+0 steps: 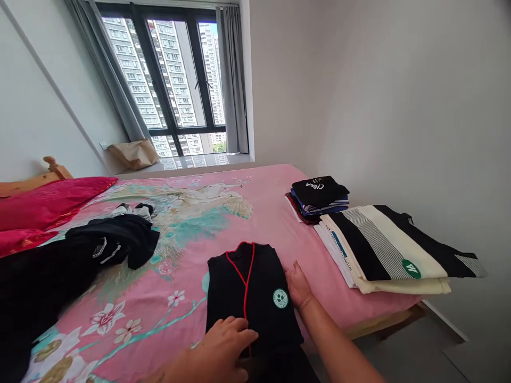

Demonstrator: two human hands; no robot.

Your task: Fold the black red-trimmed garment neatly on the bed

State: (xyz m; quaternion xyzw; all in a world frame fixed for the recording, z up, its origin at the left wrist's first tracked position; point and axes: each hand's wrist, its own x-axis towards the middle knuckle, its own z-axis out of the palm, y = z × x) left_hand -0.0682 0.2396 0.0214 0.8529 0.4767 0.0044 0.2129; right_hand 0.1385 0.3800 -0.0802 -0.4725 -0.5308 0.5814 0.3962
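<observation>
A black V-neck garment (261, 319) with red trim and a round green-and-white badge lies folded in front of me on the bed, its neckline pointing away. My left hand (225, 343) rests across its lower left part, fingers loosely bent and thumb apart, gripping nothing visible. Against the garment's right edge, beside the badge, is my right hand (298, 286). Its fingers are extended and hold nothing that I can see. The near end of the garment runs out of view at the bottom.
On the bed's pink floral sheet (271, 202), dark loose clothes (120, 239) are heaped at left. At right are a stack of folded clothes topped by a black shirt (319, 190) and a cream-and-black striped shirt (383, 239) on another pile. Red pillows (48, 205) lie far left.
</observation>
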